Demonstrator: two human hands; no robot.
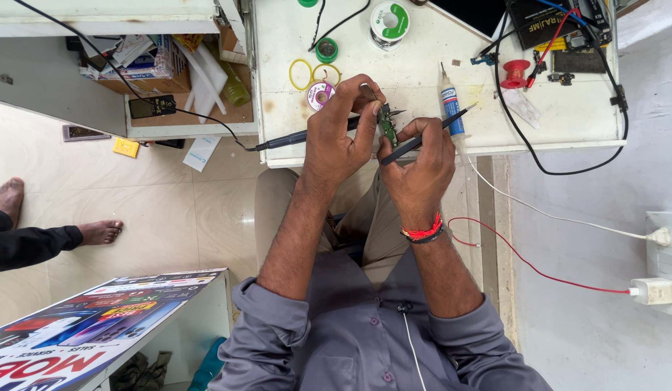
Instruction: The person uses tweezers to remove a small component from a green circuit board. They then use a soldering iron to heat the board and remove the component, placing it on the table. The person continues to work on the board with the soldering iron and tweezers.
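Note:
My left hand (336,137) pinches a small green circuit board (385,123) between thumb and fingers, just above the front edge of the white workbench (568,116). A black soldering iron (285,140) on a black cable runs behind this hand, its metal tip showing beside the board; whether the hand grips it is unclear. My right hand (419,170), with a red thread band at the wrist, holds a thin black rod-like tool (430,130) slanted up to the right, its lower end close to the board.
On the bench lie a white tube with a nozzle (450,101), a solder spool (389,22), yellow rings (301,72), a red spool (515,72) and black cables. Wall sockets (662,239) are at right. Another person's bare feet (97,232) are at left, a printed board (97,318) below.

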